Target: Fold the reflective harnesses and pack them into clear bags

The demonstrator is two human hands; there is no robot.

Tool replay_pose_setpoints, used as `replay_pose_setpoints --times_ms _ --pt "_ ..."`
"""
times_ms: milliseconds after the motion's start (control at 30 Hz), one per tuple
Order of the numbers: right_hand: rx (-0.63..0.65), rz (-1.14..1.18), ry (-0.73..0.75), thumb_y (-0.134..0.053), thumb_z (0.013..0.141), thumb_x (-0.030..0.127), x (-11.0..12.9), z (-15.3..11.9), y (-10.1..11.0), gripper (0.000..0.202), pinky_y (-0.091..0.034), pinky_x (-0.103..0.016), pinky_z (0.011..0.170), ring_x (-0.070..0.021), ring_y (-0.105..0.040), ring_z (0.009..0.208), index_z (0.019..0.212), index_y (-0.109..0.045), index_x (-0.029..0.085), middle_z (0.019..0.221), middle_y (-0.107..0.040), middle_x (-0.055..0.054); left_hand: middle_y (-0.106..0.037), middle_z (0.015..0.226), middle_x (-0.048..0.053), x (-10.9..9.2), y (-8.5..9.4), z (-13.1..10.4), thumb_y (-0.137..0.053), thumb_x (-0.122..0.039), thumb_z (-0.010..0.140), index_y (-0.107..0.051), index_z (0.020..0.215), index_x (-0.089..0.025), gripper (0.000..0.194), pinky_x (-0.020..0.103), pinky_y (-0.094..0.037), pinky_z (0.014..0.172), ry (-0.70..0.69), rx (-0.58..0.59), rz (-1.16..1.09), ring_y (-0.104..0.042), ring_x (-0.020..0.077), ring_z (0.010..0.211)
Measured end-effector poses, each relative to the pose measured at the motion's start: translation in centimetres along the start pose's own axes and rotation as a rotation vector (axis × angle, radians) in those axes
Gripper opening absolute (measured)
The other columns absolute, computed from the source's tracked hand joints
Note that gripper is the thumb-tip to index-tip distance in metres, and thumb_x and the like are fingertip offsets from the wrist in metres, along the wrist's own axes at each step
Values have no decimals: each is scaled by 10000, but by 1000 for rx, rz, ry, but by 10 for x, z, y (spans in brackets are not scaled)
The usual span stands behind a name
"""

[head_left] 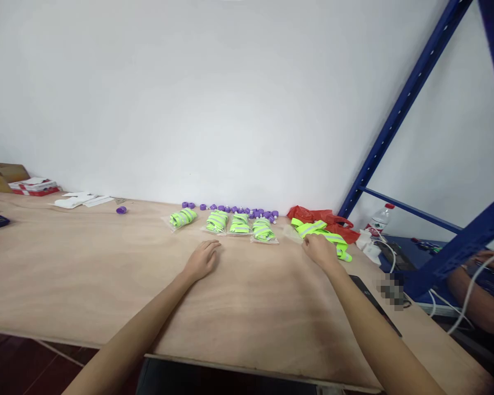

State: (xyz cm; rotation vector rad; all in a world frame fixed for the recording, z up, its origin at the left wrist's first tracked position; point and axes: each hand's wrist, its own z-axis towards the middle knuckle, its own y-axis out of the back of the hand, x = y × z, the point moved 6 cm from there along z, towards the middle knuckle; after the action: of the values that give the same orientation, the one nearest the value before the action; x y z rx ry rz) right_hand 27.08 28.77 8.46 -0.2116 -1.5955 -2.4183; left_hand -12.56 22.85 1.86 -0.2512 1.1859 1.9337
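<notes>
My left hand lies on the wooden table with its fingers stretched out and nothing in it. My right hand is closed at the near edge of a loose pile of neon yellow-green reflective strap; what its fingers hold, if anything, is hidden. A clear plastic bag lies just left of that hand. Beyond and between my hands are clear bags with folded reflective straps: one bag on the left, then a second, a third and a fourth.
Small purple parts line the wall, and a single purple piece lies farther left. A red plastic bag, a bottle, a dark flat device and a blue metal frame are on the right. Another person's arm shows there.
</notes>
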Motion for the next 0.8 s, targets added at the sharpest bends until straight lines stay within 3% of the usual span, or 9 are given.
replay_pose_setpoints --times_ms 133,267,333,400,600,800 --pt "4 255 32 -525 804 270 25 -23 11 138 -490 -352 654 -265 -669 762 730 -633 226 794 -717 -90 -715 1086 108 -39 -19 -5 -491 -302 943 -686 1071 -176 265 379 -510 929 69 34 -222 -651 236 1014" --pt "136 525 152 -548 827 417 88 -61 -14 276 -492 -284 638 -198 -644 686 718 -650 185 709 -695 -43 -736 929 79 -71 -50 4 -541 -433 939 -703 957 -152 325 298 -541 771 140 95 -460 -674 201 855" --pt "281 824 169 -600 805 442 118 -80 -32 290 -475 -281 632 -183 -613 662 687 -636 179 690 -672 -30 -730 870 75 -77 -62 8 -558 -481 923 -698 914 -135 374 292 -543 739 169 117 -558 -671 197 814" --pt "358 979 138 -650 774 435 135 -92 -44 271 -451 -267 610 -167 -582 641 678 -623 183 669 -645 -10 -723 833 76 -77 -68 10 -566 -522 907 -692 865 -124 419 298 -546 729 195 131 -634 -669 199 792" --pt "370 1089 82 -684 751 438 140 -95 -58 278 -449 -269 641 -162 -575 663 690 -608 178 689 -625 -4 -725 858 76 -68 -66 5 -587 -570 875 -704 860 -128 458 325 -534 781 228 129 -722 -660 215 821" --pt "193 786 105 -572 821 406 120 -84 -43 208 -451 -273 632 -187 -615 690 748 -591 212 735 -664 -17 -702 791 53 -64 -63 5 -597 -557 867 -677 756 -137 442 296 -486 750 242 123 -678 -619 195 767"
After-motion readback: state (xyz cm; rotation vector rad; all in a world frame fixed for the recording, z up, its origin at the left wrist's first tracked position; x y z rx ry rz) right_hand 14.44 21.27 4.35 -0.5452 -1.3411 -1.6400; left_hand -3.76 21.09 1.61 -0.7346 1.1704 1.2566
